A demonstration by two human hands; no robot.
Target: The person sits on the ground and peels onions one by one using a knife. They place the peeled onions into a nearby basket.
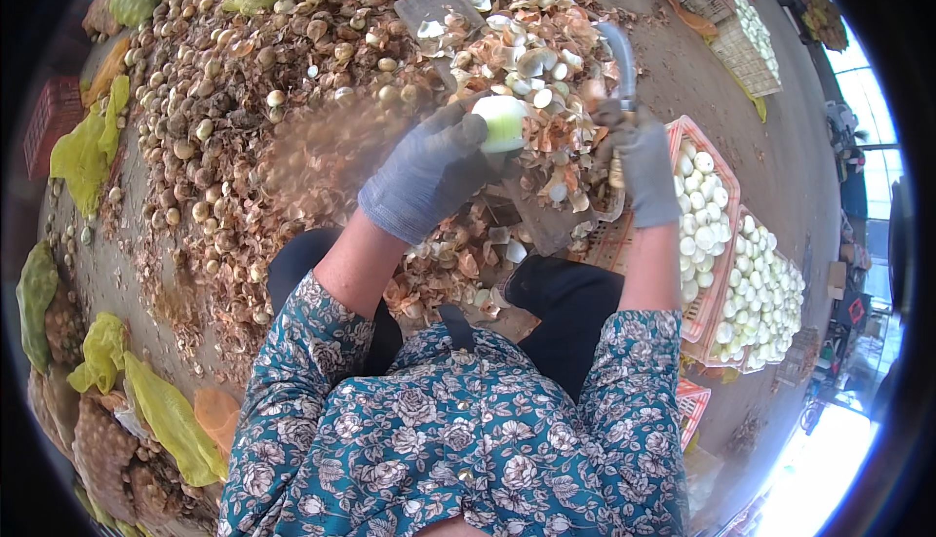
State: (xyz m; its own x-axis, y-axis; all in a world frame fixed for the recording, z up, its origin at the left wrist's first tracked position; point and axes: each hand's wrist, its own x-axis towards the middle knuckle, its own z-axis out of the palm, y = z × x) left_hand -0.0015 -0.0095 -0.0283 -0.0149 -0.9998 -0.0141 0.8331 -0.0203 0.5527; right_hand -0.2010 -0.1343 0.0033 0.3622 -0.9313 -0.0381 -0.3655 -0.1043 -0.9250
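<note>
In my gloved left hand (439, 164) I hold a partly peeled onion (502, 124), its pale green-white flesh bare towards the right. My right hand (642, 164), also in a grey glove, grips the wooden handle of a sickle (618, 167). The curved blade (623, 61) points up and away, apart from the onion. Beneath both hands lies a heap of onion skins and cut ends (541, 54), over what looks like a tray with a pale rim. Its lower part is hidden by the skins and my hands.
Unpeeled onions (219, 91) and loose skins spread over the floor ahead and left. At right stand plastic crates of peeled onions (702, 215), with more crates (742, 47) farther off. Yellow-green mesh bags (88, 149) and a red crate (53, 127) lie left.
</note>
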